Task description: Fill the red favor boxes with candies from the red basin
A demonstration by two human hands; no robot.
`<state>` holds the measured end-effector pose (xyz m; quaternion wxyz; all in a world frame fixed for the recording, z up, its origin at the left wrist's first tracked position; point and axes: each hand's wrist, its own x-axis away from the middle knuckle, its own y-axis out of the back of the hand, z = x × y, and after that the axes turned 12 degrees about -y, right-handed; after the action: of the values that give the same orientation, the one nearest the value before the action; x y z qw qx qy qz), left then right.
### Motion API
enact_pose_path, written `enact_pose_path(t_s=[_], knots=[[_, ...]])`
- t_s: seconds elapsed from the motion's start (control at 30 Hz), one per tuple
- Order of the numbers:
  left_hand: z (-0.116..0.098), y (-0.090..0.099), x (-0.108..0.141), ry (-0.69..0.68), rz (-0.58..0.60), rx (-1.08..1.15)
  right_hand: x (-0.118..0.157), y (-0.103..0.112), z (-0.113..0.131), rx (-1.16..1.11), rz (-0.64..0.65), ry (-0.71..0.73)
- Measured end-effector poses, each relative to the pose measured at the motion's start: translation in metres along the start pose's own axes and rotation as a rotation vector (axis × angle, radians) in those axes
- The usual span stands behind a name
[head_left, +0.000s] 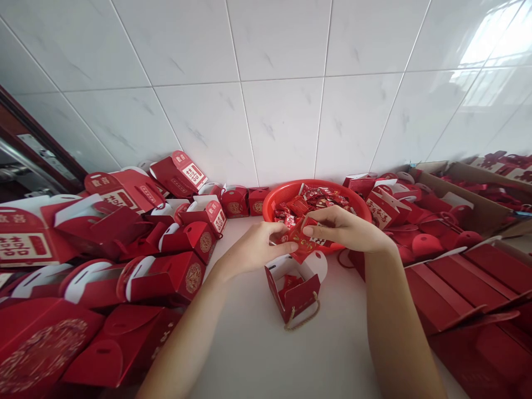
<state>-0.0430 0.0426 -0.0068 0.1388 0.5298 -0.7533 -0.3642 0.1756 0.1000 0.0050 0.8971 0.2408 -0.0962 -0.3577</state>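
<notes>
While both hands work above the counter [245, 349], the left hand [254, 247] pinches a red packet with gold lettering [302, 247] between thumb and fingers, and the right hand [352, 228] grips its other side; whether a second packet sits behind it is hard to tell. The packet hangs at twelve o'clock from an open red gift box [302, 298], whose rope handle [305, 322] droops toward five o'clock.

Judging by what shows, this box is only partly filled: a few red-wrapped pieces [291, 282] lie in it, its flaps stand up, and the packet is not inside. Just past the hands, between twelve and one, the orange-red plastic basket [271, 203] holds plenty of wrapped sweets [326, 195].

Rows of red boxes [166, 280] stand at nine to ten o'clock, many unclosed; their contents are mostly hidden. More red boxes [465, 282] sit at three, and a cardboard carton [477, 202] at two.
</notes>
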Motion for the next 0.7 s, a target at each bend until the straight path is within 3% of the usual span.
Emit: enact_pose_path(t_s=[0.17, 0.23, 0.43, 0.7], knots=[[0.0, 0.013, 0.005, 0.06, 0.049, -0.128, -0.001, -0.002, 0.002, -0.008, -0.168, -0.007], [-0.002, 0.021, 0.009, 0.092, 0.071, -0.174, -0.001, -0.003, 0.003, 0.002, -0.173, -0.049], [-0.005, 0.035, 0.02, 0.156, 0.084, -0.295, -0.014, -0.015, 0.002, 0.125, -0.02, -0.195], [-0.003, 0.036, 0.023, 0.215, 0.179, -0.434, -0.035, -0.034, -0.004, 0.376, 0.198, -0.241]])
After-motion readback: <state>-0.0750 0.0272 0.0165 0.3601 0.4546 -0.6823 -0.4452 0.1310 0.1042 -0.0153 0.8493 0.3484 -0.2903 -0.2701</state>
